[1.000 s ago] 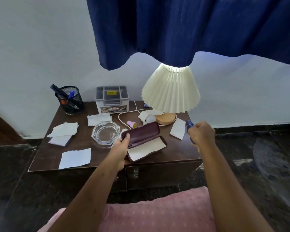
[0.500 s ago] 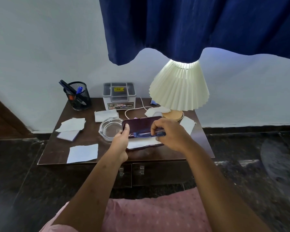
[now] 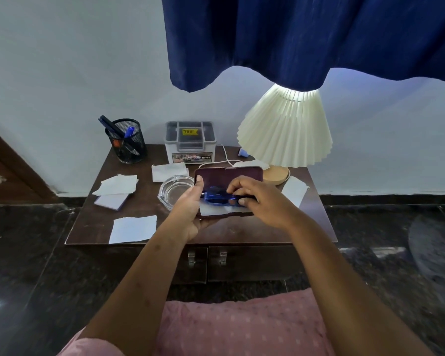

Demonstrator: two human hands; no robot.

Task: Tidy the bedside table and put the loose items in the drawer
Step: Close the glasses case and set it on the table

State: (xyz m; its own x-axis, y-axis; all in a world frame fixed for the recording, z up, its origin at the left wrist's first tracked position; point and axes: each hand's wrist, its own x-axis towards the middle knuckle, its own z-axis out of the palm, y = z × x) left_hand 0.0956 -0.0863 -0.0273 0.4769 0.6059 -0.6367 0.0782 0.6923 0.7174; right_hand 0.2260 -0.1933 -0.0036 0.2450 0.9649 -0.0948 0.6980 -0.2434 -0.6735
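Observation:
A maroon glasses case (image 3: 229, 176) stands open above the dark wooden bedside table (image 3: 92, 222), lid upright. My left hand (image 3: 190, 209) grips the case at its left end. My right hand (image 3: 260, 204) holds blue glasses (image 3: 217, 197) that lie inside the case on its white lining. Loose white papers (image 3: 133, 228) and a second paper stack (image 3: 116, 187) lie on the left of the tabletop. Two shut drawer fronts with metal handles (image 3: 222, 258) sit below the table edge.
A glass ashtray (image 3: 172, 190) sits just left of the case. At the back stand a mesh pen holder (image 3: 127, 141), a grey plastic box (image 3: 190, 142) and a pleated lamp (image 3: 285, 132) with a white cable. Blue curtain hangs above. A pink cushion (image 3: 242, 327) is below.
My right hand brought the blue glasses from the table's right edge into the open case. The left hand kept hold of the case and lifted it slightly.

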